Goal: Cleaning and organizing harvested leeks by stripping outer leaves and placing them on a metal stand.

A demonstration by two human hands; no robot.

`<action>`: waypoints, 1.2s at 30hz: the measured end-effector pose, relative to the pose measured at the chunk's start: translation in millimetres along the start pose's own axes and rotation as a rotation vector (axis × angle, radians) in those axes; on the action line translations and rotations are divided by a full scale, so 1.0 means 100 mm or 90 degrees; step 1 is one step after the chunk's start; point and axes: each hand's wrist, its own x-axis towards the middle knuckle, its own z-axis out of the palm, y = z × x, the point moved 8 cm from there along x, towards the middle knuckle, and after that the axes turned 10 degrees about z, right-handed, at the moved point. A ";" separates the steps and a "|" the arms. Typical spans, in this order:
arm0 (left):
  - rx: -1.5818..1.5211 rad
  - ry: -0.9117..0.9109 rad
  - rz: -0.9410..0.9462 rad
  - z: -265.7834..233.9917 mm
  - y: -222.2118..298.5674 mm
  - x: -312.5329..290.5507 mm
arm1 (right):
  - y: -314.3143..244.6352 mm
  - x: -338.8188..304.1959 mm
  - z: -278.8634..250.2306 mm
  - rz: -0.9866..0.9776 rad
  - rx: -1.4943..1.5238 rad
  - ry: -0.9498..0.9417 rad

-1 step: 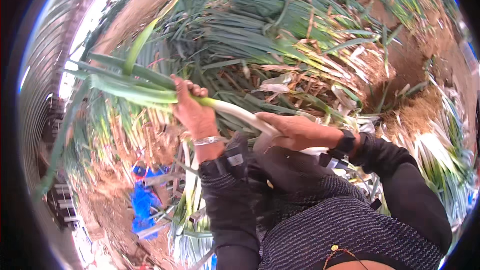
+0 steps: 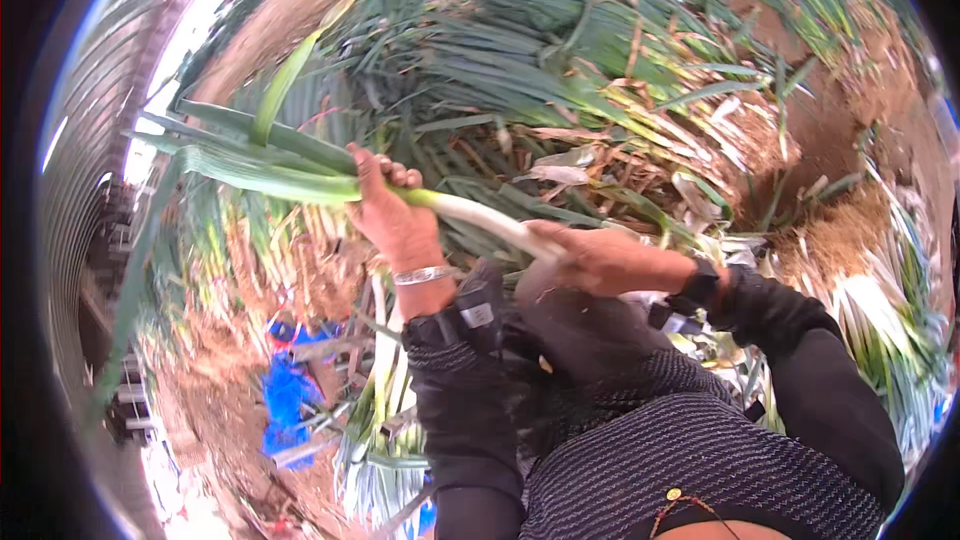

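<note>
A long leek (image 2: 480, 214) is stretched between my two hands, its green leaves fanning out to the left and its white shaft running to the right. My left hand (image 2: 391, 215) is wrapped round the stalk where the leaves meet the pale part. Toward the white end, my right hand (image 2: 600, 258) is closed on the shaft, slightly blurred. The tip of the leek is hidden by my right hand, above my knee. One long leaf bends down at the far left.
Heaped leeks (image 2: 500, 40) with green tops and brown dry leaves lie ahead of me. Paler leeks (image 2: 880, 325) are stacked at right, others (image 2: 390, 410) beside my left forearm. Blue plastic material (image 2: 288, 395) lies on the earth floor at left.
Both hands and the leek appear shifted slightly rightward, along with the whole scene. The grip of each hand on the leek stays the same.
</note>
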 end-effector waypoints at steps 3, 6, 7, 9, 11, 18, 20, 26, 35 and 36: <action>-0.010 0.009 0.121 -0.04 0.47 0.14 | 0.30 0.05 -0.26 0.016 -0.188 0.076; 0.006 0.077 0.202 -0.19 1.12 0.17 | 0.68 -0.09 -0.59 -0.076 -0.239 0.242; 0.028 0.122 0.250 -0.26 1.35 0.13 | 1.00 -0.07 -0.58 -0.084 -0.385 0.199; 0.053 0.118 0.376 -0.57 2.02 0.17 | 1.79 -0.15 -0.69 0.026 -0.146 0.204; 0.081 0.150 0.448 -0.82 2.54 0.10 | 1.95 -0.22 -0.73 0.057 -0.251 0.227; 0.185 0.386 0.512 -2.30 3.67 -0.39 | 2.47 -0.12 -0.46 0.250 -0.296 0.033; 0.374 0.452 0.571 -2.91 4.00 -0.60 | 2.25 0.06 -0.37 0.203 -0.241 0.015; 0.185 0.441 0.376 -3.03 3.36 -0.58 | 0.25 0.22 -0.61 -0.038 -0.092 0.202; 0.042 -0.026 0.039 -0.34 1.21 -0.10 | -1.22 0.06 -0.32 -0.248 -0.135 0.321; -0.005 -0.058 -0.015 -0.07 1.02 -0.11 | -1.12 0.16 -0.25 -0.189 -0.078 0.255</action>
